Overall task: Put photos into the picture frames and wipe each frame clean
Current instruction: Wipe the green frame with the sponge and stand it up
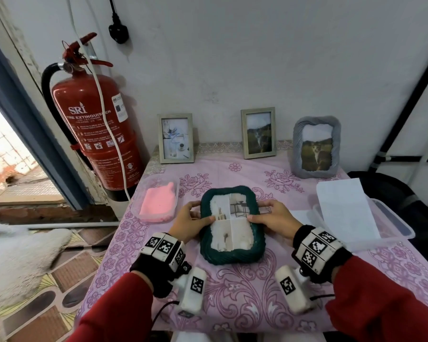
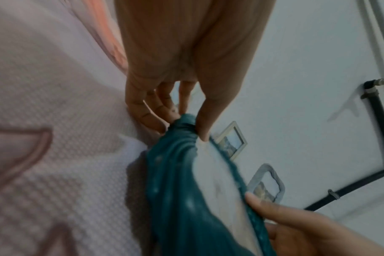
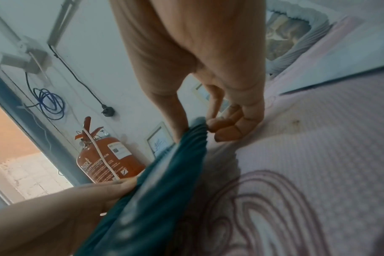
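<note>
A dark green ribbed picture frame (image 1: 232, 254) with a photo (image 1: 232, 228) behind its glass is held tilted above the pink flowered tablecloth (image 1: 245, 299). My left hand (image 1: 192, 219) grips its left edge, thumb on the front and fingers behind. My right hand (image 1: 269, 218) grips the right edge the same way. In the left wrist view the left hand (image 2: 182, 119) pinches the green frame (image 2: 178, 181). The right wrist view has the right hand (image 3: 200, 129) pinching the green frame's rim (image 3: 164, 181). A pink cloth (image 1: 158, 203) lies in a clear tray at the left.
Three filled frames stand at the wall: a silver frame (image 1: 176, 138), a second silver frame (image 1: 258, 133) and a grey ribbed frame (image 1: 315, 146). A clear plastic box (image 1: 391, 223) with white paper (image 1: 344, 208) sits at the right. A red fire extinguisher (image 1: 97, 134) stands left of the table.
</note>
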